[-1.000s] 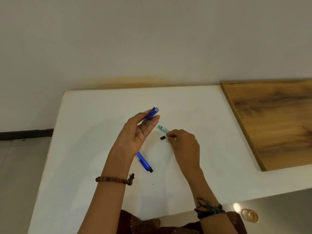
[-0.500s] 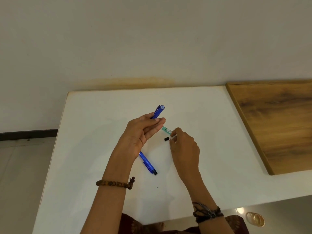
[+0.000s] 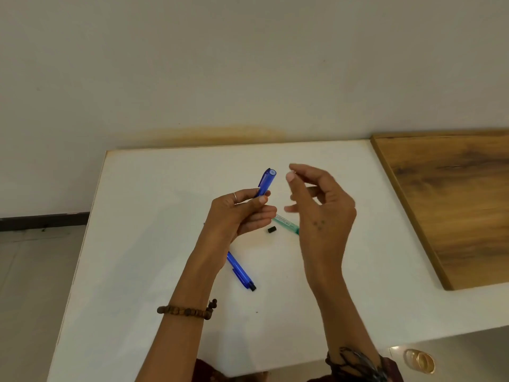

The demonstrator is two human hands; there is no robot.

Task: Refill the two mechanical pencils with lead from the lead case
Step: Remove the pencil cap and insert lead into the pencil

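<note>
Blue mechanical pencil (image 3: 265,182), tilted, left hand (image 3: 239,213) gripping

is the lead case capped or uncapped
Uncapped, it seems: the lead case lies flat on the table, a small black cap loose beside it.

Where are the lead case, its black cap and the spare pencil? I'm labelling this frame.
lead case (image 3: 286,222), head view, mid-tube
black cap (image 3: 271,230), head view, centre
spare pencil (image 3: 240,271), head view, mid-barrel
</note>
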